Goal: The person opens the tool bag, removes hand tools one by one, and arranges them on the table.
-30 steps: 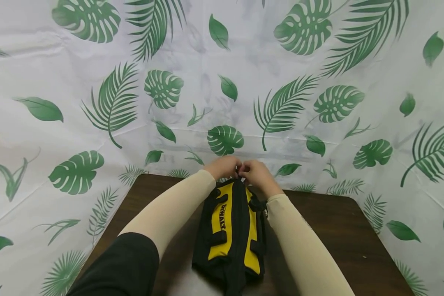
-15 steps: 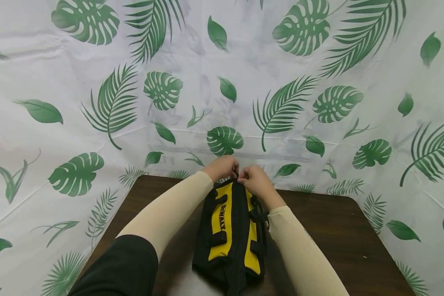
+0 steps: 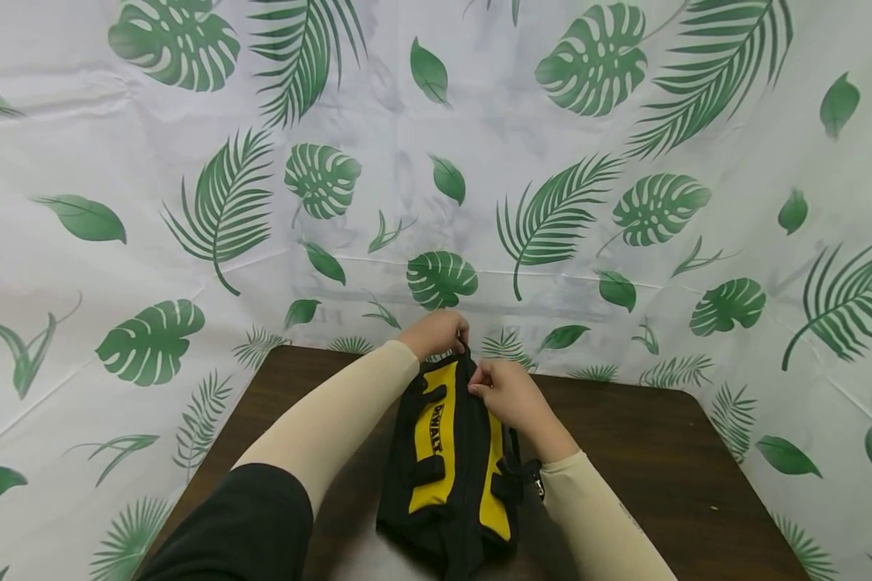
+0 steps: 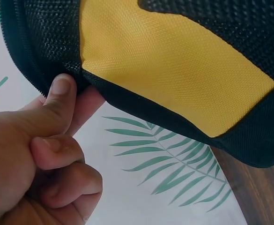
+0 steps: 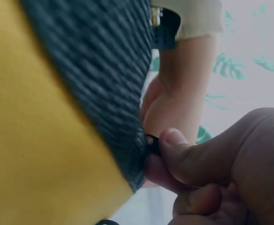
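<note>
A black and yellow DeWalt tool bag (image 3: 436,456) lies lengthwise before me, its black zipper strip (image 3: 468,452) running along the top. At the bag's far end my left hand (image 3: 439,332) pinches the corner. In the left wrist view its thumb (image 4: 61,91) presses the black fabric beside the zipper teeth (image 4: 16,58), with the other fingers curled. My right hand (image 3: 509,394) is closer to me, over the bag's top. Between its thumb and forefinger the right wrist view shows a small black zipper pull (image 5: 152,143), mostly hidden by the fingers.
The bag sits on a dark brown wooden table (image 3: 625,452). A white cloth (image 3: 378,202) with green leaf prints hangs behind and at both sides. Black carry straps (image 3: 429,470) stick out from the bag, and a dark wristband with a metal buckle (image 3: 538,482) is near my right sleeve.
My right hand has moved toward me along the bag's zipper, away from the left hand. The left hand stays at the far end, and the bag has hardly moved.
</note>
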Action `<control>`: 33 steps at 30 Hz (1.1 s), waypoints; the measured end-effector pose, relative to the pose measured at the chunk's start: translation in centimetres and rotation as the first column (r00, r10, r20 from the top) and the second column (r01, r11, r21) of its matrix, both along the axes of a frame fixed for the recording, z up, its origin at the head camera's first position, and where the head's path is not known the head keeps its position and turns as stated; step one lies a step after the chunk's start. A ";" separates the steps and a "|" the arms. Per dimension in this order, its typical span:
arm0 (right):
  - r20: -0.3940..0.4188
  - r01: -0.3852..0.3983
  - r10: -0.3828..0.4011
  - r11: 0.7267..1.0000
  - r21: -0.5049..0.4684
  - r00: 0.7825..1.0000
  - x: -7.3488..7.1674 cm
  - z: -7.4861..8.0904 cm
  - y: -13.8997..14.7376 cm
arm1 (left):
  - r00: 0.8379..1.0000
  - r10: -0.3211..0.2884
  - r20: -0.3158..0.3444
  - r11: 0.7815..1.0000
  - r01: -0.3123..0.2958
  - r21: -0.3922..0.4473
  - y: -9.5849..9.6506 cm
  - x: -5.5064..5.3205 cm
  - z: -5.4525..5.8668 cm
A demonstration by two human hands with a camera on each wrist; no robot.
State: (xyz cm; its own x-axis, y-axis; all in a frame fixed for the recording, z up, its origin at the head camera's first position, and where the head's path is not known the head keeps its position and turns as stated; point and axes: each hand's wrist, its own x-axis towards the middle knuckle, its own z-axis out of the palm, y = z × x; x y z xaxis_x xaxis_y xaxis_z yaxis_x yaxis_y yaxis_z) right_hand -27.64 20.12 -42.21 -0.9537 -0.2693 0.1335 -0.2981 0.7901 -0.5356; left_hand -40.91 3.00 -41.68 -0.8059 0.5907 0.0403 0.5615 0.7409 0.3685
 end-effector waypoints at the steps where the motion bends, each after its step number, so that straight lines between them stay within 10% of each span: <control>1: -0.008 0.006 -0.006 1.000 -0.004 1.000 0.3 -0.1 0.0 | 1.000 0.001 0.001 1.000 -0.001 -0.003 0.0 0.0 0.0; 15: 0.108 -0.144 0.151 0.987 -0.071 0.983 5.5 -0.2 1.0 | 0.999 0.054 0.001 0.998 -0.054 0.023 0.1 0.1 -0.5; 33: 0.319 -0.303 0.403 0.898 -0.320 0.858 12.2 0.0 1.4 | 0.993 0.120 0.013 0.990 -0.120 0.075 0.4 -0.5 -1.3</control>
State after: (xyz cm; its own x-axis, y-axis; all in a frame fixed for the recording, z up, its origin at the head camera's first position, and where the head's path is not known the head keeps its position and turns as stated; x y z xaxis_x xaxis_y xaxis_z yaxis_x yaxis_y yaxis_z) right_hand -15.47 21.50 -42.20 -0.7919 -0.6026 -0.0987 -0.2730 0.4939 -0.8255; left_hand -41.37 3.37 -42.96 -0.8712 0.4853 0.0743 0.4671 0.7726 0.4300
